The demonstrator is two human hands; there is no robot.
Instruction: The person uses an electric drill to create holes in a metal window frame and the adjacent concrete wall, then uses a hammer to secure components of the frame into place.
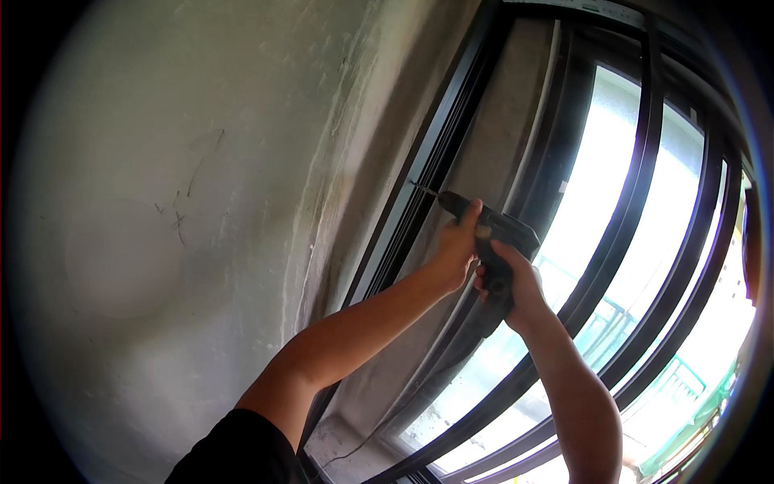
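Note:
A dark cordless drill (509, 232) is held level with the dark metal frame (453, 101) that runs along the plastered wall. Its thin bit points left, with the tip at the frame's grooved face, touching it or very nearly so. My left hand (458, 250) grips the front of the drill's body behind the chuck, fingers wrapped round it. My right hand (516, 282) is closed on the handle, thumb across its back.
A grey plastered wall (161, 145) fills the left. On the right are several dark window bars (649, 121) before bright panes, with a railing (685, 375) outside. A cable (347, 455) lies on the sill at the bottom.

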